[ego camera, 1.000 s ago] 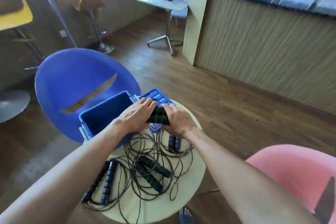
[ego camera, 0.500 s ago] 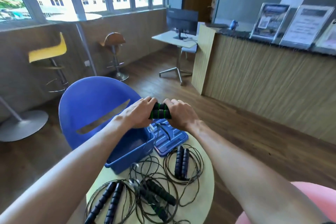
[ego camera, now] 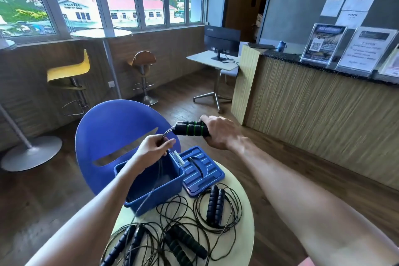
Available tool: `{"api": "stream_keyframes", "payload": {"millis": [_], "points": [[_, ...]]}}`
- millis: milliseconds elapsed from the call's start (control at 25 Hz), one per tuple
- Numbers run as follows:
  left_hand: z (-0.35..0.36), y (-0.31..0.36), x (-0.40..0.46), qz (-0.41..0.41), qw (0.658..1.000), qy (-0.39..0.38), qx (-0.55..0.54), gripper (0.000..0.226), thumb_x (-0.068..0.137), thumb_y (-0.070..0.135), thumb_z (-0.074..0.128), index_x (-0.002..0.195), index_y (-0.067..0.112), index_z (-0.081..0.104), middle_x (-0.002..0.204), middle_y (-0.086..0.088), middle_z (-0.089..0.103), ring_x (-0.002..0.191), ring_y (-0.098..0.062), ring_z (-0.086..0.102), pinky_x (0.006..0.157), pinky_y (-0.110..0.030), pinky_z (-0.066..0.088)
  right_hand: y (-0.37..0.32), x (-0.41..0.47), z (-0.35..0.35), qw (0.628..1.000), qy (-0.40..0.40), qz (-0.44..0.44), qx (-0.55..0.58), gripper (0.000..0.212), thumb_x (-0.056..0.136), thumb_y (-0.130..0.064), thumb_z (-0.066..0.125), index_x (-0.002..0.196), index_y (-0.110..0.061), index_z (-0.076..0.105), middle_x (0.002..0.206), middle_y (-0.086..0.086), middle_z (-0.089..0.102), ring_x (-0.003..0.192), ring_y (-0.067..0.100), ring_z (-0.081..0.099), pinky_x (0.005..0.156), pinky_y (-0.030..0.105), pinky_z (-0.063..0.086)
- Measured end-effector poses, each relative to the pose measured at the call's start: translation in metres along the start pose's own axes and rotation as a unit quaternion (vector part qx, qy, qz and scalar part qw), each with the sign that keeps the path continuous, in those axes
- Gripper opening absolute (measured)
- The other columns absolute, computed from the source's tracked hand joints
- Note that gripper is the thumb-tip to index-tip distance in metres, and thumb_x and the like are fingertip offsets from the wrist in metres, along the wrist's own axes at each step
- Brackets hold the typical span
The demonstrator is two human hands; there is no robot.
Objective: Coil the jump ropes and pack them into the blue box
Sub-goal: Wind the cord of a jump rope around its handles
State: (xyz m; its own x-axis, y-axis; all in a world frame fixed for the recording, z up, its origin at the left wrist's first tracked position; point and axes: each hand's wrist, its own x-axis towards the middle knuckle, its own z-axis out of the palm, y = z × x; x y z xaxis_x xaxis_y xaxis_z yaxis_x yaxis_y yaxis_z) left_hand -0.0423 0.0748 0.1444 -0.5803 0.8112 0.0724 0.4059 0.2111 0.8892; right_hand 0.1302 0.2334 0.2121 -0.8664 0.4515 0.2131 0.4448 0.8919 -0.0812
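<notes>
My right hand (ego camera: 220,133) grips two black jump rope handles with green rings (ego camera: 190,128), held level above the table. My left hand (ego camera: 154,149) pinches that rope's thin cord (ego camera: 166,135) just past the handles; the cord hangs down across the open blue box (ego camera: 151,185). The box stands on the round pale table (ego camera: 244,218) with its blue lid (ego camera: 201,170) lying beside it on the right. Three more jump ropes lie on the table: one coiled at the right (ego camera: 216,206), one in the middle (ego camera: 184,244), one at the front left (ego camera: 127,244), their cords tangled.
A blue chair (ego camera: 112,127) stands right behind the table and box. A wooden reception counter (ego camera: 319,110) runs along the right. Bar stools (ego camera: 69,71), a tall round table (ego camera: 101,33) and a desk with a monitor (ego camera: 222,42) stand farther back on the wood floor.
My hands have come apart: the left let go of the handles and slid down onto the cord, while the right lifted the handles up and to the right. My head tilted up.
</notes>
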Motion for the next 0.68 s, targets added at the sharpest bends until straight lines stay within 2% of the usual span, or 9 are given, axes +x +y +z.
{"api": "stream_keyframes", "payload": {"millis": [120, 200, 280, 360, 440, 560, 600, 680], "points": [[0.011, -0.002, -0.012, -0.018, 0.995, 0.041, -0.094, 0.044, 0.092, 0.048, 0.056, 0.068, 0.011, 0.052, 0.054, 0.001, 0.051, 0.054, -0.022, 0.059, 0.068, -0.040, 0.051, 0.001, 0.004, -0.008, 1.000, -0.010, 0.005, 0.016, 0.030, 0.091, -0.023, 0.054, 0.121, -0.017, 0.054, 0.106, 0.009, 0.066, 0.095, 0.031, 0.065, 0.074, 0.035, 0.047], [0.025, -0.001, -0.019, -0.043, 0.985, 0.063, -0.154, 0.048, 0.096, 0.049, 0.046, 0.070, 0.009, 0.048, 0.051, 0.001, 0.041, 0.045, -0.020, 0.049, 0.060, -0.041, 0.056, 0.002, 0.007, -0.012, 0.999, -0.015, 0.018, 0.022, 0.029, 0.091, -0.021, 0.055, 0.119, -0.016, 0.054, 0.104, 0.009, 0.067, 0.091, 0.031, 0.066, 0.070, 0.033, 0.044], [0.039, -0.002, -0.027, -0.041, 0.985, 0.097, -0.136, 0.048, 0.098, 0.052, 0.040, 0.074, 0.012, 0.052, 0.053, 0.005, 0.040, 0.043, -0.013, 0.040, 0.049, -0.035, 0.049, 0.004, 0.008, -0.016, 0.999, -0.028, 0.030, 0.023, 0.026, 0.091, -0.020, 0.055, 0.117, -0.015, 0.053, 0.100, 0.008, 0.067, 0.086, 0.029, 0.065, 0.067, 0.032, 0.041], [0.051, -0.005, -0.032, -0.029, 0.986, 0.139, -0.083, 0.045, 0.099, 0.053, 0.035, 0.082, 0.017, 0.057, 0.057, 0.009, 0.046, 0.046, -0.009, 0.041, 0.052, -0.031, 0.039, 0.005, 0.009, -0.016, 0.997, -0.045, 0.048, 0.030, 0.023, 0.090, -0.019, 0.056, 0.113, -0.017, 0.054, 0.094, 0.005, 0.065, 0.081, 0.027, 0.062, 0.063, 0.031, 0.038], [0.060, -0.001, -0.035, -0.051, 0.974, 0.167, -0.142, 0.051, 0.098, 0.056, 0.032, 0.088, 0.016, 0.060, 0.056, 0.011, 0.044, 0.047, -0.009, 0.039, 0.051, -0.030, 0.035, 0.009, 0.011, -0.013, 0.994, -0.065, 0.066, 0.051, 0.021, 0.088, -0.021, 0.058, 0.109, -0.017, 0.055, 0.090, 0.003, 0.063, 0.080, 0.025, 0.060, 0.064, 0.032, 0.039], [0.070, 0.009, -0.036, -0.080, 0.944, 0.140, -0.287, 0.047, 0.104, 0.042, 0.033, 0.084, 0.007, 0.057, 0.054, 0.008, 0.038, 0.047, -0.012, 0.035, 0.045, -0.026, 0.040, 0.016, 0.015, -0.006, 0.983, -0.094, 0.095, 0.124, 0.023, 0.085, -0.031, 0.066, 0.101, -0.016, 0.058, 0.093, 0.004, 0.065, 0.087, 0.026, 0.063, 0.071, 0.036, 0.049], [0.073, 0.013, -0.037, -0.079, 0.941, 0.131, -0.303, 0.044, 0.104, 0.037, 0.034, 0.081, 0.006, 0.055, 0.056, 0.004, 0.038, 0.047, -0.013, 0.036, 0.045, -0.026, 0.043, 0.019, 0.016, -0.006, 0.978, -0.105, 0.103, 0.146, 0.028, 0.085, -0.037, 0.070, 0.101, -0.017, 0.059, 0.095, 0.003, 0.065, 0.090, 0.025, 0.063, 0.072, 0.035, 0.049], [0.080, 0.016, -0.039, -0.087, 0.952, 0.129, -0.265, 0.043, 0.104, 0.039, 0.035, 0.076, 0.010, 0.051, 0.058, 0.000, 0.041, 0.048, -0.014, 0.038, 0.045, -0.027, 0.042, 0.021, 0.015, -0.008, 0.968, -0.126, 0.121, 0.182, 0.041, 0.082, -0.053, 0.076, 0.098, -0.019, 0.060, 0.094, 0.001, 0.064, 0.089, 0.019, 0.061, 0.070, 0.032, 0.043]]}}
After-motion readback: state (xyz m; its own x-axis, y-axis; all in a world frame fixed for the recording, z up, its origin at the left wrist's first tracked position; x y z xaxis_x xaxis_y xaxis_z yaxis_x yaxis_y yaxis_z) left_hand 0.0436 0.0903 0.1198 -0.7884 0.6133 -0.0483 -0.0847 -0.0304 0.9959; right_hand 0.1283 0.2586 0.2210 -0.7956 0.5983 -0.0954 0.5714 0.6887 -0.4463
